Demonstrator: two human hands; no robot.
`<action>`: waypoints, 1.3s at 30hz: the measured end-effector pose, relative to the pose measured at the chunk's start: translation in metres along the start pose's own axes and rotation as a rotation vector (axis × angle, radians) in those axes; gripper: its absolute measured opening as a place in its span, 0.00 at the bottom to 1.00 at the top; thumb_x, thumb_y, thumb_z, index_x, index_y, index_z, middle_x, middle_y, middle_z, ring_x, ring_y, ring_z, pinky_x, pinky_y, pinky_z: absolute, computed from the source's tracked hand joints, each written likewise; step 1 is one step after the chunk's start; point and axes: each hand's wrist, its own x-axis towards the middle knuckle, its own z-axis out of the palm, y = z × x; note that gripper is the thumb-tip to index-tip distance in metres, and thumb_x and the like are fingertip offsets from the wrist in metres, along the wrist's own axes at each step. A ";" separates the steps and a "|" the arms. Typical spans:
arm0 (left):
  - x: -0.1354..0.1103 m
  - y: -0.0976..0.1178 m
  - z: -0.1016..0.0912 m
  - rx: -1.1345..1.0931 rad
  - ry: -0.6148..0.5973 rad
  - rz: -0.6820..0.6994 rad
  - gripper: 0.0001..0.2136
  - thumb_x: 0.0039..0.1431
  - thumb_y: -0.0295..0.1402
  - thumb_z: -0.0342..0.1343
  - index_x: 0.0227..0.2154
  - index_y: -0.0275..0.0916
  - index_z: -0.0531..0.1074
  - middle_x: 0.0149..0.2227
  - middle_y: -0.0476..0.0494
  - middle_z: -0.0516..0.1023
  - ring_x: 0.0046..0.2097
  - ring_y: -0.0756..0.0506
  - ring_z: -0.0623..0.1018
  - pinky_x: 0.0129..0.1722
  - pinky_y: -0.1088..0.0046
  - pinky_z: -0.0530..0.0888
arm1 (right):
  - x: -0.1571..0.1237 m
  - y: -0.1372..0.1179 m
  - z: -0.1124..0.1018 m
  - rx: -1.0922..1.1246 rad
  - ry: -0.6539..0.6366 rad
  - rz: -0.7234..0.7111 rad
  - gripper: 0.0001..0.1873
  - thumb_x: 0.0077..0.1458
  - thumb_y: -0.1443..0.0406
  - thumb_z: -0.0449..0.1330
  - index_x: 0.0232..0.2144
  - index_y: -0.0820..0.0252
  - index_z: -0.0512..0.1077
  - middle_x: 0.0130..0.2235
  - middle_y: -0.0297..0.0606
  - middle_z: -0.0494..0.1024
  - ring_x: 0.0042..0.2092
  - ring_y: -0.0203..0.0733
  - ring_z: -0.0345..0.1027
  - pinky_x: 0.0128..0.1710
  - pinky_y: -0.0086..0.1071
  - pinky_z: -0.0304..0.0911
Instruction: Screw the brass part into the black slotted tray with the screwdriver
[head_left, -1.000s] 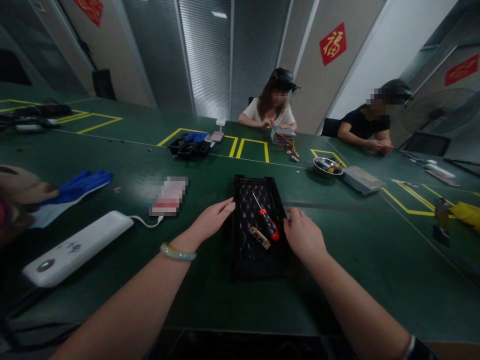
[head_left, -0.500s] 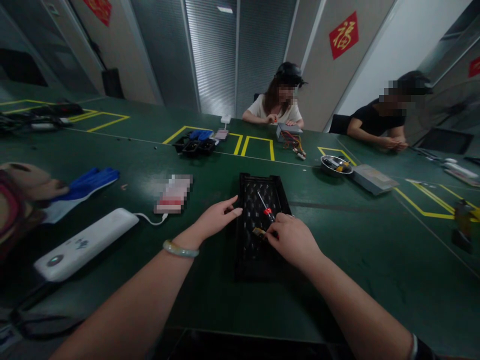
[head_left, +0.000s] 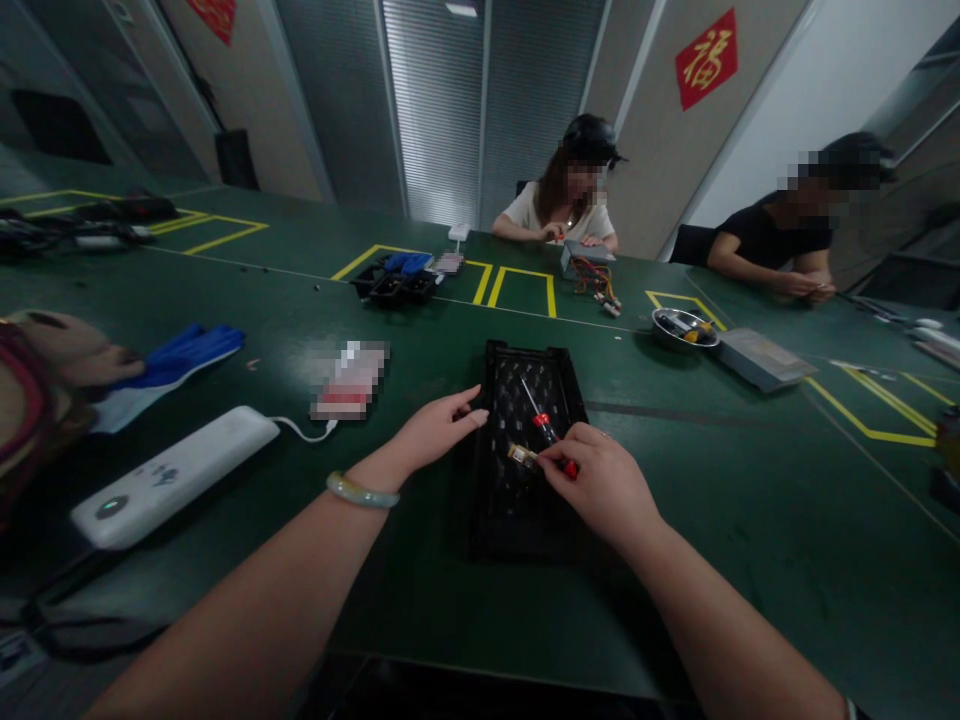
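A black rectangular tray with a dimpled bottom lies in front of me. My left hand rests at its left rim, fingers stretched out and holding nothing. Over the tray's right side, my right hand is closed in a pinch on a small yellowish part with a pale patch, too small to name exactly. Beneath those fingers a screwdriver with a red and black handle points toward the tray's far left; part of its handle is hidden by the hand.
A white power bank is cabled to a blurred-out phone on the left, near a blue glove. A metal bowl of parts and a grey panel are at right. Two people sit across the table.
My right hand has shifted slightly, showing more of the small part and the red end of the screwdriver handle. My left hand stays by the rim. The whole view has moved a little.
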 end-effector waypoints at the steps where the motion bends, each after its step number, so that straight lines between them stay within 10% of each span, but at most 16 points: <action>1: 0.000 0.000 0.000 0.006 0.002 -0.002 0.34 0.64 0.52 0.52 0.68 0.41 0.61 0.57 0.38 0.77 0.54 0.39 0.77 0.56 0.60 0.71 | -0.002 0.001 -0.001 0.032 0.018 0.006 0.07 0.61 0.65 0.61 0.33 0.56 0.80 0.36 0.36 0.74 0.39 0.40 0.70 0.43 0.37 0.66; 9: 0.000 0.000 -0.001 0.060 0.015 -0.004 0.32 0.65 0.53 0.50 0.67 0.41 0.62 0.67 0.40 0.65 0.67 0.38 0.68 0.66 0.56 0.62 | -0.004 0.010 -0.008 0.280 0.093 0.061 0.05 0.60 0.64 0.62 0.34 0.55 0.79 0.37 0.35 0.79 0.38 0.38 0.73 0.40 0.34 0.67; 23: -0.001 0.001 -0.002 0.079 0.010 -0.023 0.31 0.65 0.52 0.49 0.67 0.44 0.62 0.64 0.42 0.70 0.62 0.38 0.73 0.62 0.58 0.67 | -0.014 0.003 -0.027 0.080 -0.088 -0.197 0.06 0.63 0.63 0.60 0.36 0.53 0.78 0.34 0.31 0.79 0.37 0.36 0.73 0.41 0.34 0.64; 34: 0.000 0.002 -0.002 0.057 0.000 -0.039 0.31 0.65 0.52 0.51 0.67 0.44 0.62 0.66 0.42 0.68 0.63 0.39 0.71 0.64 0.58 0.65 | -0.019 0.012 -0.035 -0.220 0.415 -0.366 0.05 0.60 0.67 0.62 0.40 0.55 0.75 0.37 0.35 0.82 0.35 0.37 0.74 0.37 0.33 0.65; 39: -0.001 0.001 -0.002 0.042 0.002 -0.042 0.31 0.65 0.51 0.51 0.67 0.45 0.62 0.66 0.43 0.68 0.64 0.40 0.71 0.66 0.58 0.63 | -0.018 0.011 -0.029 -0.155 0.376 -0.403 0.04 0.60 0.68 0.62 0.39 0.56 0.75 0.37 0.35 0.82 0.37 0.37 0.75 0.37 0.33 0.66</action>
